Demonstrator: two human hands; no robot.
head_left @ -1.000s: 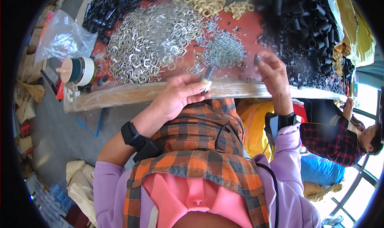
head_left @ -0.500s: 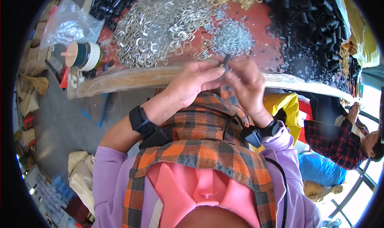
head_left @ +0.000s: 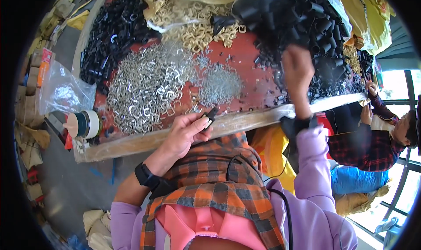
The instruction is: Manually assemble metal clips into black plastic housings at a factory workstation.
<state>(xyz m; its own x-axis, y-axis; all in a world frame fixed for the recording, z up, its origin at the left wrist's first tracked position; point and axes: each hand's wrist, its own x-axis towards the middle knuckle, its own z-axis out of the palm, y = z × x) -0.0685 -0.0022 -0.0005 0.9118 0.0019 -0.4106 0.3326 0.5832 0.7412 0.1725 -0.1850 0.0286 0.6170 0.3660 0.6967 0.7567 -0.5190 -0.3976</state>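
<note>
My left hand [head_left: 186,135] pinches a small black plastic piece [head_left: 210,115] between thumb and fingers, just over the near wooden edge of the table. Farther off to the right, my right hand [head_left: 299,72] reaches out at the border of the heap of black tube-shaped parts [head_left: 322,28]. Motion blurs its fingers, so anything in them is hidden from me. Beyond the left hand lie a heap of tiny silvery metal bits [head_left: 220,84] and, left of it, a bigger heap of U-shaped metal pieces [head_left: 144,88].
Tan loop-shaped pieces [head_left: 190,36] and black plastic parts [head_left: 109,46] cover the far side of the red table [head_left: 254,81]. Round containers [head_left: 83,125] and a clear plastic bag [head_left: 66,94] are at the left. Another person [head_left: 375,151] works at the right.
My right hand has left the left hand and moved right and outward to the black parts. The left hand keeps the black piece. The view has shifted, bringing more of the table in.
</note>
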